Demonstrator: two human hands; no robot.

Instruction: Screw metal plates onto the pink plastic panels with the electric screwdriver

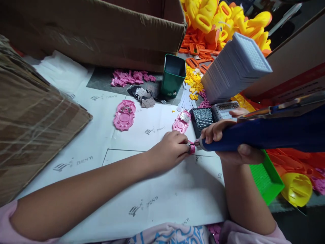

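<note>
My right hand (228, 135) is wrapped round a blue electric screwdriver (254, 134), held nearly level with its tip pointing left. A small pink plastic part (192, 147) sits at that tip, pinched in the fingers of my left hand (172, 147), which covers much of it. Just beyond my left hand lies a pink plastic shell (181, 122) with a silvery metal plate in it. Another pink shell (124, 115), holding small round metal pieces, lies farther left. Next to my right hand stands a black tray (202, 117) of small screws.
A dark green bin (173, 76) stands at the back, beside metal plates (145, 96) and pink parts (130, 78). Cardboard boxes (38, 125) border the left and back. A tall stack of white trays (233, 71) leans at the right, above a green basket (269, 178).
</note>
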